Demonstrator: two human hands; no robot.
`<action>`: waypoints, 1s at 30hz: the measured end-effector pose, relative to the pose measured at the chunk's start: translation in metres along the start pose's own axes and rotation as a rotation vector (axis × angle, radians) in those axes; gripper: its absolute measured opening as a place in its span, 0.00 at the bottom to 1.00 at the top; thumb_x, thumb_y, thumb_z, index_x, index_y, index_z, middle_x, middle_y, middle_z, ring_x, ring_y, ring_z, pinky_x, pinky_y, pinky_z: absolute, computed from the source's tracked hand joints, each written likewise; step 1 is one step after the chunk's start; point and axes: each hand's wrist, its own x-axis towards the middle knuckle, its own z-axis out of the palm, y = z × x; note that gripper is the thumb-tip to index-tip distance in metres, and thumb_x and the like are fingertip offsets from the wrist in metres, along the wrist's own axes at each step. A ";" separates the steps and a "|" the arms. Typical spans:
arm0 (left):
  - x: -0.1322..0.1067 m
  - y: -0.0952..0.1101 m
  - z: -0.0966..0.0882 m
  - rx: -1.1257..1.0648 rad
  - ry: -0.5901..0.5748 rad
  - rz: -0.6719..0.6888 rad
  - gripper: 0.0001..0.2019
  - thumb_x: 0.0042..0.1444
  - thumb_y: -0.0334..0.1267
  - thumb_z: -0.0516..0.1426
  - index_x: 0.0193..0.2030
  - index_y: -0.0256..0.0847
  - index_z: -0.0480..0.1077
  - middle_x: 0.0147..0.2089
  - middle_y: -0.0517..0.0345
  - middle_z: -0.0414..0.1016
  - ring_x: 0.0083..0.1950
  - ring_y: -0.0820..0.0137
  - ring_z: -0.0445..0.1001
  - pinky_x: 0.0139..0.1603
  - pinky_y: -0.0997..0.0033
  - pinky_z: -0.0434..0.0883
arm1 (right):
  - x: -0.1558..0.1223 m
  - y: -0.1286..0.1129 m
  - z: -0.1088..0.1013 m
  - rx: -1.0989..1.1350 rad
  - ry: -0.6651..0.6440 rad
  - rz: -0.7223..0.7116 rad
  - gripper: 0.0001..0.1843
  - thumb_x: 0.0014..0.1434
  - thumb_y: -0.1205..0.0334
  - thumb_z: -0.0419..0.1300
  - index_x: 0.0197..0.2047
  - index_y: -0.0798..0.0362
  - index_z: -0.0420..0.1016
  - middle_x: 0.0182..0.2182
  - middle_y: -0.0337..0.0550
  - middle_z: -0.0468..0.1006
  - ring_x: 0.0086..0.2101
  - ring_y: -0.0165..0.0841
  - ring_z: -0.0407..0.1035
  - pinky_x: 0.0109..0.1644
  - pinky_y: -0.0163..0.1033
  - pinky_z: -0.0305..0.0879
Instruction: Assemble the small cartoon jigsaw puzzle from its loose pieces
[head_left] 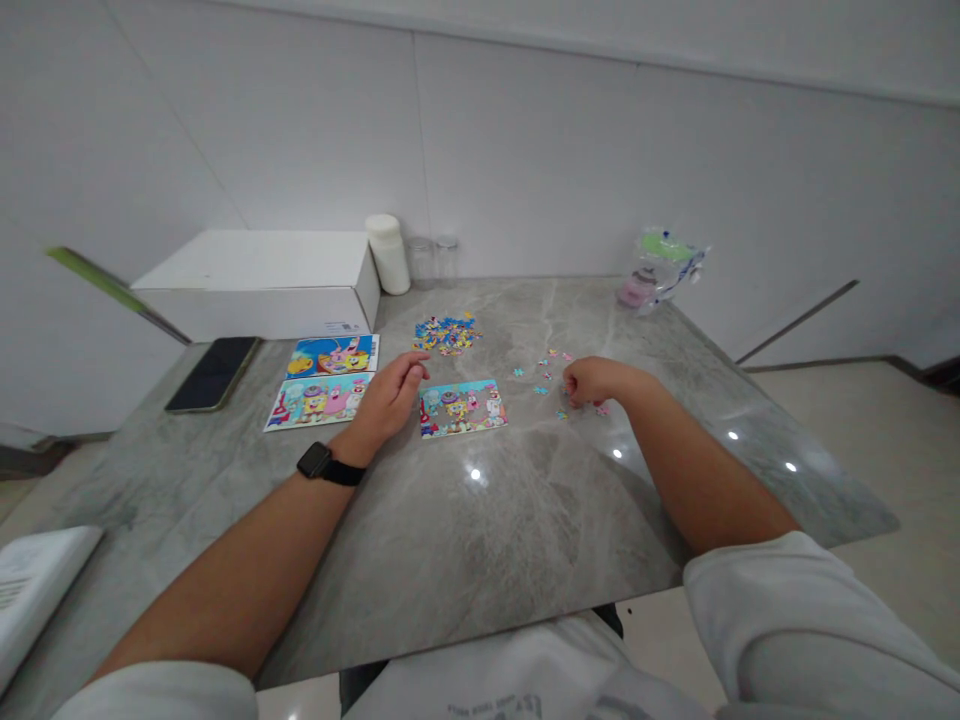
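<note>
A partly assembled jigsaw puzzle (444, 425) with colourful cartoon figures lies on the grey table, with gaps in its middle. My left hand (391, 395) rests at its left edge, fingers stretched out, holding nothing. To the right of the puzzle, my right hand (591, 382) is down at the table with fingers curled together among loose pieces; what they hold, if anything, is hidden. One loose puzzle piece (541, 390) lies left of that hand, with several others around it. Left of my left hand lies a printed picture card (315, 400) with the same figures.
Beyond the puzzle sits a pile of pieces (448, 333). At the back stand a white box (255, 285), a white bottle (388, 256) and two clear glasses (446, 262). A phone (214, 374) lies left; a plastic bag (660, 268) sits back right.
</note>
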 end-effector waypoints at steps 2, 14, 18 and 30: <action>0.000 0.002 0.001 -0.014 0.007 0.008 0.22 0.75 0.49 0.47 0.63 0.41 0.71 0.49 0.52 0.80 0.46 0.64 0.77 0.52 0.62 0.73 | 0.001 0.000 -0.003 0.074 0.012 -0.048 0.10 0.51 0.67 0.70 0.39 0.52 0.81 0.33 0.44 0.83 0.27 0.32 0.75 0.31 0.35 0.68; 0.004 -0.004 0.001 0.006 0.016 0.034 0.19 0.73 0.45 0.50 0.63 0.41 0.72 0.48 0.52 0.80 0.47 0.63 0.77 0.51 0.61 0.72 | 0.025 -0.094 -0.022 0.862 0.168 -0.689 0.17 0.50 0.48 0.71 0.36 0.52 0.80 0.31 0.38 0.78 0.33 0.31 0.69 0.40 0.36 0.66; 0.006 -0.006 0.001 0.068 0.018 0.094 0.16 0.73 0.43 0.52 0.59 0.41 0.74 0.49 0.51 0.79 0.45 0.64 0.76 0.49 0.62 0.71 | 0.041 -0.125 0.012 1.137 0.215 -0.674 0.22 0.47 0.44 0.74 0.37 0.52 0.78 0.28 0.34 0.74 0.30 0.28 0.65 0.36 0.36 0.62; -0.001 0.009 -0.001 0.087 -0.024 0.223 0.10 0.70 0.44 0.58 0.49 0.41 0.77 0.48 0.49 0.75 0.45 0.65 0.74 0.45 0.64 0.73 | 0.043 -0.153 0.048 1.346 0.281 -0.685 0.27 0.45 0.40 0.75 0.35 0.48 0.71 0.29 0.34 0.71 0.31 0.30 0.65 0.35 0.36 0.62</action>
